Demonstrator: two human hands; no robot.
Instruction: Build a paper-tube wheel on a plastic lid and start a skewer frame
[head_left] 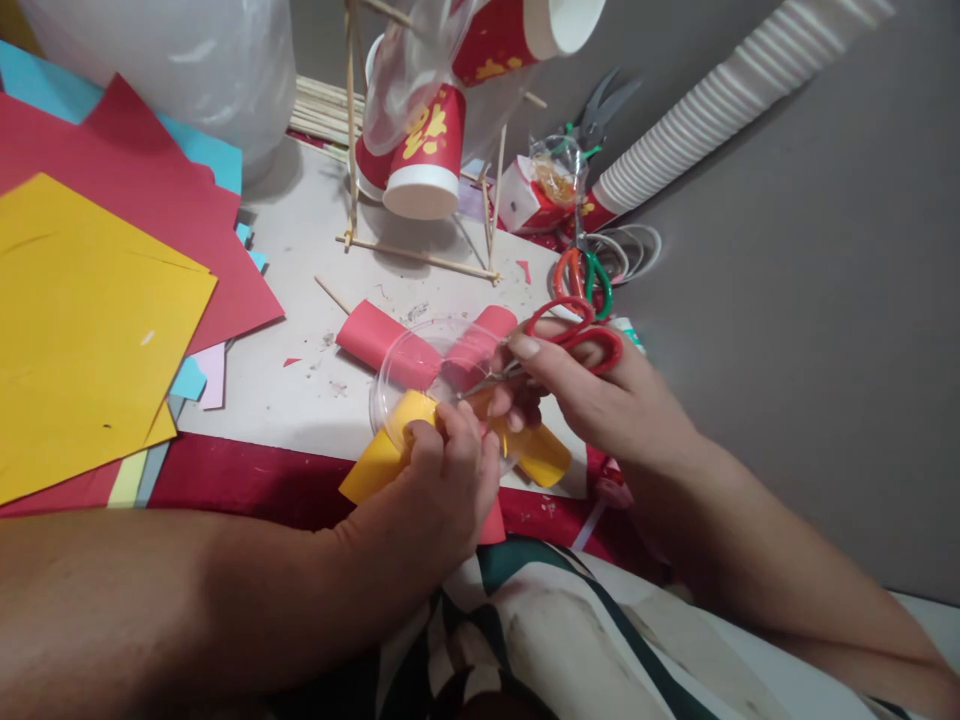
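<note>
Head view, and the biggest thing on the left is a spread of yellow card sheets (pixel 82 320), lying over red card sheets (pixel 150 170) with blue edges peeking out behind. Above them sits a bulky clear plastic bag (pixel 187 70). Across on the right, a long stack of white paper cups (pixel 735 95) lies tilted over the grey surface. In the middle at the back stands a stick frame (pixel 420 255), with red paper cups (pixel 427 150) hanging from it, mouths down.

Now to the action on the pale work board (pixel 300 230). The left hand (pixel 450 480) is curled tight on the near rim of a clear plastic dome (pixel 420 370), held right in the centre just above the board's front edge. Red paper rolls (pixel 371 335) show behind and through the dome, and yellow paper rolls (pixel 375 465) fan out beneath it, touching the left hand's fingers.

The right hand (pixel 592 395) has its fingers threaded through the loops of the red-handled scissors (pixel 577 330) and grips them firmly, thumb on top. The blades point left, their tips right at the dome's far side; whether they touch it I cannot tell.

Just behind lie spare scissors (pixel 585 275) with orange and green handles.
</note>
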